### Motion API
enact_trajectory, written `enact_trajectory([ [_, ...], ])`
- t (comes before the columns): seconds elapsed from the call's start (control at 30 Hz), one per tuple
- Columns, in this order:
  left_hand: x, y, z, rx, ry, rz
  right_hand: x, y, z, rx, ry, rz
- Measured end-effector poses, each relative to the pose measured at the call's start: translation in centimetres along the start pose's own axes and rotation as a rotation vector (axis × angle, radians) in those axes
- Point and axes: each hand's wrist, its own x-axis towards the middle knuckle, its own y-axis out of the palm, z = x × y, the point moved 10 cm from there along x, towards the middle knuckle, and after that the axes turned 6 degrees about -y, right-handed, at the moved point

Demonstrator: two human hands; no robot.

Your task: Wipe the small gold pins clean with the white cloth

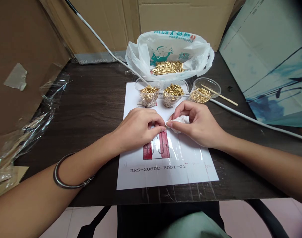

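My right hand [198, 124] is closed on a crumpled white tissue [182, 119], thumb and index finger pinched at its left end. Beside it, my left hand [143, 129] is closed, with thumb and index fingertips pressed together; whatever they hold is too small to make out. The fingertips of both hands almost meet above a white printed sheet [198, 168] under clear film. Below them, a red-and-white printed rectangle [165, 145] is partly covered by my left hand. Just beyond, the left cup [137, 86] and middle cup [164, 89] hold small gold-coloured metal pieces.
A third clear cup [217, 85] of gold pieces leans at the right, a thin wooden stick [227, 100] across its rim. Behind stands a white plastic bag [137, 56] with longer gold pins [168, 67]. A white cable [250, 118] crosses the dark table [91, 99]; cardboard walls it in.
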Motion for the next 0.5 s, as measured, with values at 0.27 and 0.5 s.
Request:
enact_trajectory([
  [0.27,0.07,0.13,-0.02,0.008,-0.009,0.023,-0.02,0.01,0.20,-0.044,-0.009,0.009],
  [0.5,0.06,0.09,0.00,-0.010,-0.011,0.023,-0.33,-0.05,0.64,-0.024,-0.008,-0.031],
])
